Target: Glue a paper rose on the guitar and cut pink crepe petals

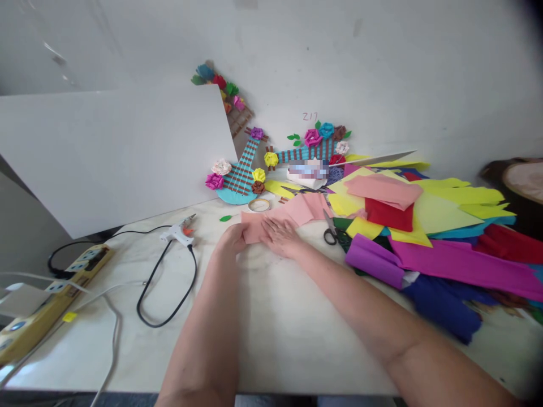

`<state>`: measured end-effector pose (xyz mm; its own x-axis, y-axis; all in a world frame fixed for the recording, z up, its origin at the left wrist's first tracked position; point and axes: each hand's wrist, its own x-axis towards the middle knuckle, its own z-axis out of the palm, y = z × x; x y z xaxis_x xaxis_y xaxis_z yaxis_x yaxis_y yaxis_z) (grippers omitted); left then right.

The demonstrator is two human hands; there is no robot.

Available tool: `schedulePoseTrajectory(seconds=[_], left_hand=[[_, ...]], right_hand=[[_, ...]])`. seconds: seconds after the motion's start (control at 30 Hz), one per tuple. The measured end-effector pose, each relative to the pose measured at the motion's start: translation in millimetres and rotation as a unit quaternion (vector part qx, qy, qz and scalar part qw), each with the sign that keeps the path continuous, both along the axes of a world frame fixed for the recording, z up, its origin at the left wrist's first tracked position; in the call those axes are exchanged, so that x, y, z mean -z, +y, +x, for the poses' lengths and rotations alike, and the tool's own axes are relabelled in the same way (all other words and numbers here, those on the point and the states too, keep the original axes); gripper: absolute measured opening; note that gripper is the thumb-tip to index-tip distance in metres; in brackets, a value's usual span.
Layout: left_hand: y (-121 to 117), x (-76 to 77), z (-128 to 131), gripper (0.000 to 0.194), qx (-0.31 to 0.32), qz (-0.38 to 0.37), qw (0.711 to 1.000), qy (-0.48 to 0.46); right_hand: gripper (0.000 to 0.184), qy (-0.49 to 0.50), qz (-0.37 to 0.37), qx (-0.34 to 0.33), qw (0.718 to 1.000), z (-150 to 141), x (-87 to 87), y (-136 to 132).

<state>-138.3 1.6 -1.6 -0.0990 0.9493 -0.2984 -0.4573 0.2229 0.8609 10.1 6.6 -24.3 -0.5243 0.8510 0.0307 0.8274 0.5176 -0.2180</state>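
Observation:
A strip of pink crepe paper lies across the table, creased into sections toward its right end. My left hand grips its left end, the thumb on top and the other fingers mostly hidden. Flat on the paper, just right of that, rests my right hand with its fingers stretched out. Black-handled scissors lie beside the strip's right end. Behind the strip sits a roll of tape, with a green paper leaf to its left.
On the left are a glue gun with a looped cord and a power strip. Coloured crepe paper is heaped on the right. Flower-decorated paper guitars lean at the wall near a large white board.

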Motion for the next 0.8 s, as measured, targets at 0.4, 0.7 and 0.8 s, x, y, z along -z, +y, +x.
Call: schedulePoseTrajectory(seconds=[0.4, 0.7, 0.8], left_hand=[[11, 8.0, 4, 0.017, -0.052, -0.062, 0.996, 0.020], [9, 4.5, 3, 0.019, -0.073, -0.065, 0.995, 0.002], [7, 1.8, 4, 0.022, -0.067, -0.059, 0.996, -0.018]], right_hand=[[0.080, -0.007, 0.013, -0.019, 1.000, 4, 2.1, -1], [0.087, 0.029, 0.083, -0.005, 0.996, 8, 4.8, -3], [0.081, 0.053, 0.146, -0.042, 0.987, 6, 4.9, -7]])
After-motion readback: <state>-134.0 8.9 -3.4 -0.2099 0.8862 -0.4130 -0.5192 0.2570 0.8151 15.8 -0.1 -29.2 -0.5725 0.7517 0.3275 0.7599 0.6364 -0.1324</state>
